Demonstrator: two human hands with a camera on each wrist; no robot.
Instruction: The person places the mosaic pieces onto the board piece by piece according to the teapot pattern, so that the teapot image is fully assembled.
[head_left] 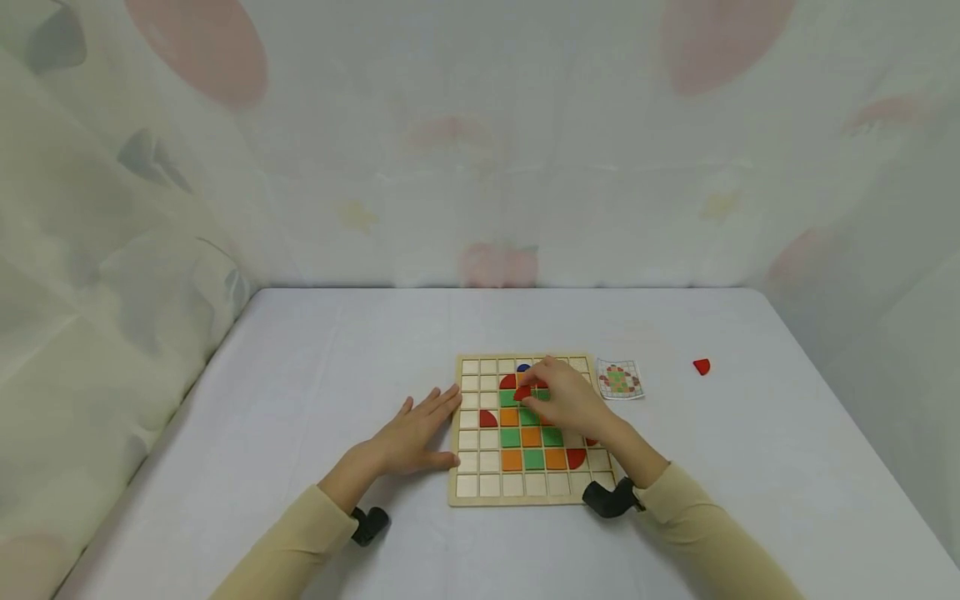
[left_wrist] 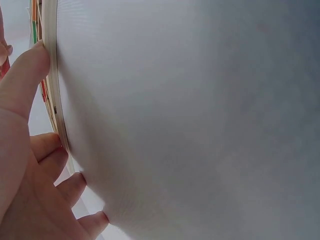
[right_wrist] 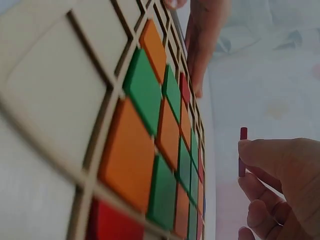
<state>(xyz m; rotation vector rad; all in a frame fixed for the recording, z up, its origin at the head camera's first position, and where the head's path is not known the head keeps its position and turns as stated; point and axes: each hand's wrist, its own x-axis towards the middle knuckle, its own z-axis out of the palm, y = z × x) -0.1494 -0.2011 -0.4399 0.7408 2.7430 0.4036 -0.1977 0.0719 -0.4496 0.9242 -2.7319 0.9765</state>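
A wooden grid board [head_left: 468,492] lies on the table, with orange and green square tiles and red quarter-circle tiles set in its cells. Between thumb and fingertips my right hand [head_left: 566,396] pinches a red quarter-circle tile [head_left: 522,393] above the board's upper middle. In the right wrist view that red tile [right_wrist: 243,150] is seen edge-on, raised off the board. My left hand [head_left: 411,437] spreads its fingers along the board's left edge, with thumb and fingertips touching the rim. A blue tile [head_left: 522,367] shows near the top row. My right hand hides some cells.
Just right of the board is a small pattern card [head_left: 620,379] printed with a coloured grid. Farther right, a loose red quarter-circle tile [head_left: 702,367] lies on the white tablecloth [head_left: 360,350]. Patterned curtains [head_left: 450,167] rise behind the table and along its sides.
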